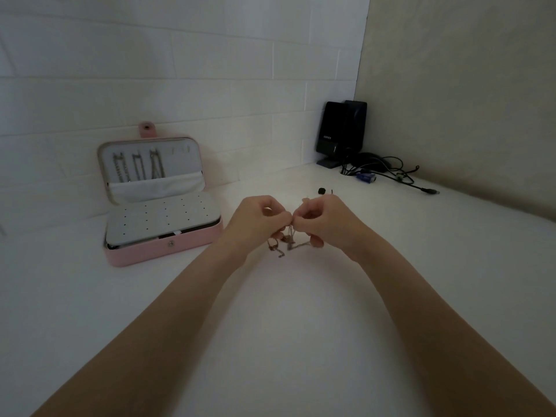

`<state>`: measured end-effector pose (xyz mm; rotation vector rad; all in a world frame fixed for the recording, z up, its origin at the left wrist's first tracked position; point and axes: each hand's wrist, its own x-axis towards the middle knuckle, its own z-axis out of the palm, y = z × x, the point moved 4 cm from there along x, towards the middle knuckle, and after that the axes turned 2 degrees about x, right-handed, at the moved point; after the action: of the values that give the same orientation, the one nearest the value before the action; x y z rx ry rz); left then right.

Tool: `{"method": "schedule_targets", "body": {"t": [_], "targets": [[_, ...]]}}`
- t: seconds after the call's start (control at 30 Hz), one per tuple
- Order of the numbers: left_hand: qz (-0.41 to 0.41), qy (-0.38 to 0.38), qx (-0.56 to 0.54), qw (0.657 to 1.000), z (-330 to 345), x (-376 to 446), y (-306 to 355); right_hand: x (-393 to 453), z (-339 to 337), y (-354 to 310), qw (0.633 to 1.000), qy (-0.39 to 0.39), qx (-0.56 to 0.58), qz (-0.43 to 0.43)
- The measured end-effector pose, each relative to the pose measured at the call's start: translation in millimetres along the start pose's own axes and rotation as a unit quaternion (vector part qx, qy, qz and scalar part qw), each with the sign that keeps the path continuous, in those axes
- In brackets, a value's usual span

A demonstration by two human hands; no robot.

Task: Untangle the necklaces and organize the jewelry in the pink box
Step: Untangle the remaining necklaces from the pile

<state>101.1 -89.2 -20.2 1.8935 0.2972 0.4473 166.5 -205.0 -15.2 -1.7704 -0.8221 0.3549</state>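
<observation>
A tangle of thin necklace chains (285, 243) hangs between my two hands above the white table. My left hand (255, 219) pinches the chains at the top with thumb and fingertips, and my right hand (325, 219) pinches them right beside it, fingers curled. Loose loops and clasps dangle below the fingers. The pink box (164, 251) stands open to the left, its lid upright against the wall. Three necklaces (138, 167) hang in the lid above a white pocket. A white perforated panel (162, 219) covers the base.
Black speakers (341, 130) stand in the far right corner with a bundle of black cables (388, 173) and a blue plug. A small dark object (322, 191) lies on the table behind my right hand. White brick wall at the back, beige wall on the right.
</observation>
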Motion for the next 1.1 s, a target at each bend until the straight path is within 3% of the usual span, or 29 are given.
{"method": "schedule_targets", "body": {"t": [0.13, 0.37, 0.57, 0.7, 0.83, 1.1], "targets": [[0.048, -0.002, 0.091, 0.995, 0, 2, 2, 0, 0, 2, 0.999, -0.018, -0.038, 0.003], [0.065, -0.045, 0.017, 0.997, 6, 1, 6, 2, 2, 9, 0.996, 0.004, 0.076, 0.036], [0.065, -0.044, 0.014, 0.997, 7, 2, 4, 2, 1, 9, 0.997, 0.038, 0.058, 0.026], [0.022, -0.018, -0.087, 0.996, 1, 4, 0, 1, -1, 4, 0.994, 0.037, 0.101, 0.009], [-0.041, 0.003, -0.197, 0.98, -1, 2, -3, 1, 3, 3, 0.997, 0.02, 0.067, 0.02], [-0.072, 0.03, -0.219, 0.973, -6, 4, -7, 0, 0, 6, 0.998, 0.019, 0.056, 0.02]]}}
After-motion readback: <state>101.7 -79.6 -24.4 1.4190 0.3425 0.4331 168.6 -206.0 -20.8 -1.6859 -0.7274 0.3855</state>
